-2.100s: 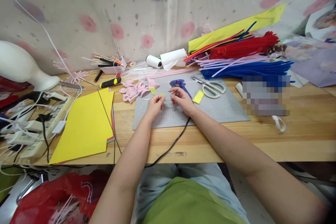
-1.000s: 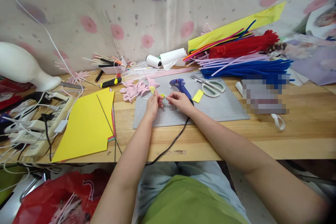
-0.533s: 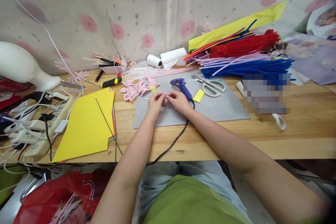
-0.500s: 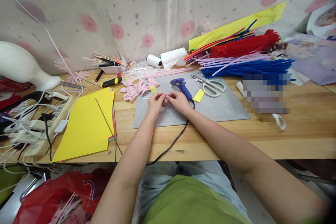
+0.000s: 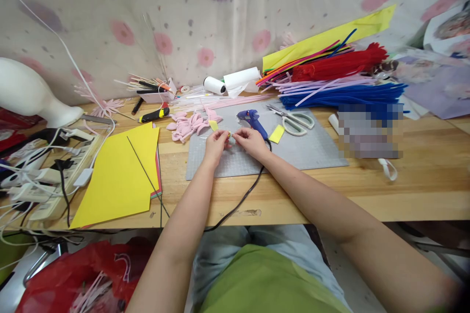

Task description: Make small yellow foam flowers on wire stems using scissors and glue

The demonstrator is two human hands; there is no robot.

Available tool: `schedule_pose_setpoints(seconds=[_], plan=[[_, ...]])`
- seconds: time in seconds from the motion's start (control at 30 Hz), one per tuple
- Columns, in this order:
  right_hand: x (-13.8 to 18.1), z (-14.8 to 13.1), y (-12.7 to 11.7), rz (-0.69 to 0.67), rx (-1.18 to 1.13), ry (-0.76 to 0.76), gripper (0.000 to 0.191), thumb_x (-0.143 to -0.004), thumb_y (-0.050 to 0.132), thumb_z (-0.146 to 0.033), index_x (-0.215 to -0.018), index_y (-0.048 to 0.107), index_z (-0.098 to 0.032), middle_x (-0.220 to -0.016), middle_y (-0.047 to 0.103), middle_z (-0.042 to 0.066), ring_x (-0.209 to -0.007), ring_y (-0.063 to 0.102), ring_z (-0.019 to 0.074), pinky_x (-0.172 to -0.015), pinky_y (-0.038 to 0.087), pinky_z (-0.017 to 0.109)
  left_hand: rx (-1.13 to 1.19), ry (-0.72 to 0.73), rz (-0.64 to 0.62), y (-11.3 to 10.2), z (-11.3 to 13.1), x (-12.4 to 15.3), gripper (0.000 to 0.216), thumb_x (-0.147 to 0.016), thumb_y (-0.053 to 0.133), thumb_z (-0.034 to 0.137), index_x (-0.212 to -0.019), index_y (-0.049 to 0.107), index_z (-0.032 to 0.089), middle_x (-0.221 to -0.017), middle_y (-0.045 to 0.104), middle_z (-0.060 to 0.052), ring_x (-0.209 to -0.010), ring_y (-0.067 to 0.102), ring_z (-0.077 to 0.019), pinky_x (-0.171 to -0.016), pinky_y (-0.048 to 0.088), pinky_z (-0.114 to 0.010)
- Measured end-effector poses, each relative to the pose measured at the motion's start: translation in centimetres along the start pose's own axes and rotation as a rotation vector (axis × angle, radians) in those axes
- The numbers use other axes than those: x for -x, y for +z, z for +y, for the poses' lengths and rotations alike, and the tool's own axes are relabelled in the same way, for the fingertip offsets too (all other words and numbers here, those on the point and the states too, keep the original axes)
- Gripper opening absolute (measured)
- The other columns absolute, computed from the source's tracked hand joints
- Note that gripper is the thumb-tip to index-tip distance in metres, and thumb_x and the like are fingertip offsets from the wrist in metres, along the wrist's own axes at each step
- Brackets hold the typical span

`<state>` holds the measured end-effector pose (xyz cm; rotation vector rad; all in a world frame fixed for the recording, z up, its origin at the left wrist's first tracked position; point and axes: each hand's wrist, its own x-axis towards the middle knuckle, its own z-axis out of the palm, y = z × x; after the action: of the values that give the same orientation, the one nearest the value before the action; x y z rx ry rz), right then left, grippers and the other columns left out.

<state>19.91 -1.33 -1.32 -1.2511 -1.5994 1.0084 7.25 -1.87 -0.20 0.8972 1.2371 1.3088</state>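
Observation:
Over the grey cutting mat point(image 5: 293, 156) my left hand point(image 5: 216, 146) and my right hand point(image 5: 251, 144) meet, fingertips pinched around a small yellow piece point(image 5: 229, 134). Most of that piece is hidden by the fingers, and its kind is too small to make out. Just beyond my right hand lies a blue hot glue gun point(image 5: 253, 121), its black cord running under my wrist. A yellow paper strip point(image 5: 276, 134) and a pair of scissors point(image 5: 296, 122) lie to the right. Pink fuzzy petal shapes point(image 5: 187, 127) and another small yellow piece point(image 5: 213, 125) sit by my left hand.
Yellow sheets point(image 5: 117, 176) lie at the left beside a power strip point(image 5: 66, 181) tangled with cables. A utility knife point(image 5: 154, 115) rests behind them. Bundles of red pipe cleaners point(image 5: 341, 64) and blue pipe cleaners point(image 5: 345, 95) fill the back right. A white foam head point(image 5: 33, 93) stands far left.
My fingertips have drawn slightly apart, and more of the small yellow piece shows between them. The view has shifted a little; everything on the table lies as before.

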Motion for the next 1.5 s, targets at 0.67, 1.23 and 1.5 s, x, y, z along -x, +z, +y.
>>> schedule_pose_setpoints(seconds=[0.67, 1.23, 1.5], plan=[[0.6, -3.0, -5.9, -0.164, 0.307, -0.053, 0.02, -0.072, 0.063, -0.039, -0.077, 0.067, -0.02, -0.075, 0.068, 0.002, -0.071, 0.06, 0.0168, -0.066, 0.043, 0.029, 0.065, -0.039, -0.014, -0.9, 0.0, -0.6, 0.016, -0.067, 0.066, 0.025, -0.069, 0.056, 0.013, -0.059, 0.05, 0.002, -0.05, 0.045, -0.0046, -0.039, 0.039, -0.014], [-4.3, 2.0, -4.4, 0.214, 0.435, 0.15, 0.027, -0.074, 0.06, -0.036, -0.092, 0.062, -0.016, -0.096, 0.065, 0.012, -0.09, 0.06, 0.025, -0.076, 0.044, 0.034, 0.041, -0.043, 0.087, 0.2, 2.4, -3.4, 0.009, -0.068, 0.062, 0.02, -0.066, 0.055, 0.014, -0.055, 0.046, 0.004, -0.05, 0.044, -0.0057, -0.041, 0.037, -0.016], [-5.8, 2.8, -4.2, 0.264, 0.501, 0.114, 0.031, -0.078, 0.055, -0.037, -0.099, 0.06, -0.014, -0.105, 0.062, 0.015, -0.101, 0.057, 0.0259, -0.086, 0.043, 0.037, 0.047, -0.042, 0.046, 2.5, 0.2, -2.7, 0.01, -0.077, 0.054, 0.018, -0.067, 0.054, 0.014, -0.054, 0.045, 0.005, -0.048, 0.041, -0.0054, -0.043, 0.039, -0.017]])
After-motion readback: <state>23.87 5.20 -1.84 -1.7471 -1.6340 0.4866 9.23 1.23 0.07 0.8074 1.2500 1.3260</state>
